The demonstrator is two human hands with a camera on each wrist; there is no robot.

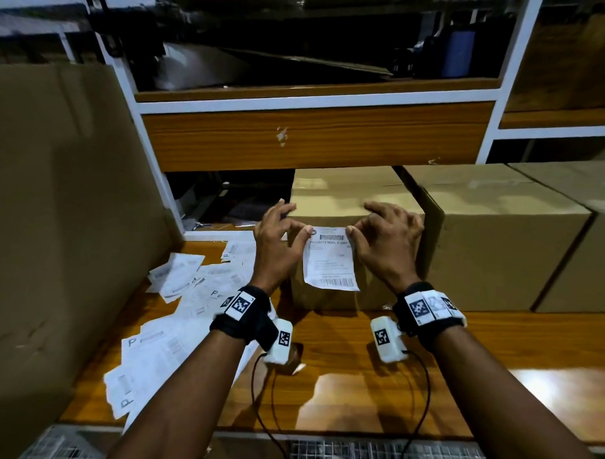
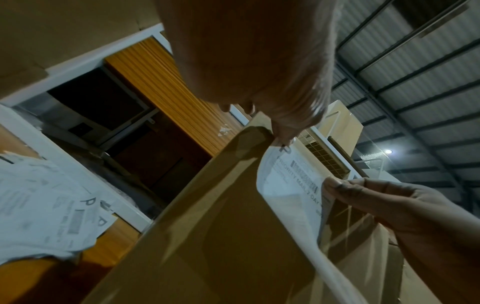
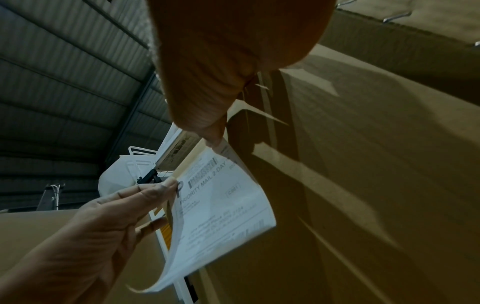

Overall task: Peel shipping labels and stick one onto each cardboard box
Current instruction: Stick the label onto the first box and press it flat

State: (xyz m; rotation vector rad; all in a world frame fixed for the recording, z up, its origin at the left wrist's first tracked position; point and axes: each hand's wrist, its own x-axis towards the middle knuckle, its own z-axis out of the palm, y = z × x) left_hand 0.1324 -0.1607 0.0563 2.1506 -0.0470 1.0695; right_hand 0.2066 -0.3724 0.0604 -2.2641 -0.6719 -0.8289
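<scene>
A white shipping label (image 1: pixel 331 259) printed "PRIORITY MAIL 2-DAY" hangs in front of the near face of a small cardboard box (image 1: pixel 350 196) on the wooden bench. My left hand (image 1: pixel 280 235) pinches its top left corner and my right hand (image 1: pixel 379 239) pinches its top right corner. The label (image 2: pixel 291 185) curls away from the box at its lower edge, as the right wrist view shows on the label (image 3: pixel 221 205). The other fingers of both hands spread above the box's front top edge.
Larger cardboard boxes (image 1: pixel 499 236) stand to the right of the small one. Several loose label sheets (image 1: pixel 174 321) lie scattered on the wooden bench (image 1: pixel 357 385) at the left. A tall cardboard sheet (image 1: pixel 54 220) leans at the far left. A shelf unit (image 1: pixel 314 137) overhangs the boxes.
</scene>
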